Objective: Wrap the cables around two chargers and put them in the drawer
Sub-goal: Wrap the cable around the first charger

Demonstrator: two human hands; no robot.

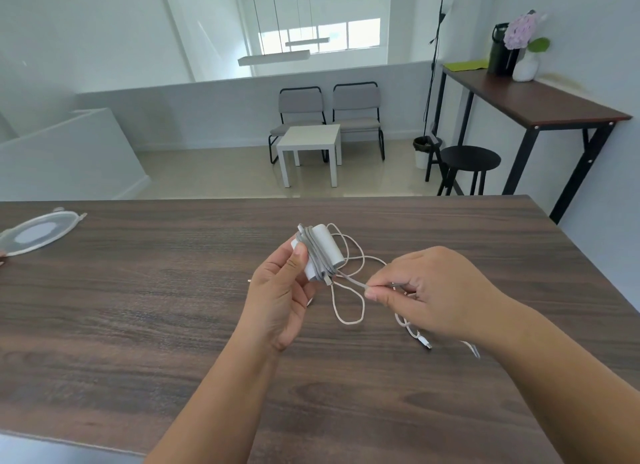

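**First charger mid-wrap, loose cable left to wind**

Your right hand [429,290] pinches the white cable [349,280] just beside the charger [325,252], which your left hand [284,287] grips above the dark counter [138,290]. Several turns already sit round it; slack loops trail onto the counter. Next, I judge, carry the pinched length over the charger, keeping it taut. No drawer is in view.

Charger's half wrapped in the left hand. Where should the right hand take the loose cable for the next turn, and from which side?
Pinch the cable on the straight run just right of the charger, near where the right hand fingers pinch it. Come from the right: the left hand covers the charger's left side, and slack loops lie below.
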